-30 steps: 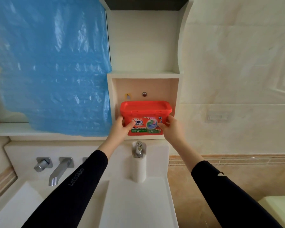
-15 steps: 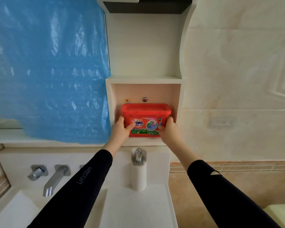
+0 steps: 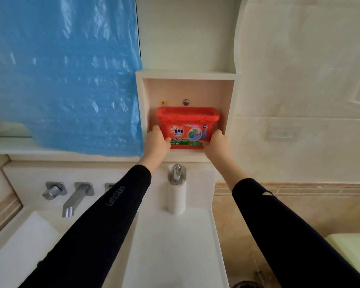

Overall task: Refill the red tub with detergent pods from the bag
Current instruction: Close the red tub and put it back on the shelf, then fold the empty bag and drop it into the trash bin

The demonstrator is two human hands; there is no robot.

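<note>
The red tub with an OMO label stands inside the wall niche, its lid closed. My left hand grips the tub's lower left side. My right hand grips its lower right side. Both arms reach up and forward in black sleeves. No bag of pods is in view.
A blue plastic sheet covers the mirror to the left. Below the niche stand a white dispenser with a metal top, a wall tap and the white basin counter. Tiled wall lies to the right.
The tub has moved back and deeper into the niche with both hands still on it; it now sits on the niche floor near the back wall.
</note>
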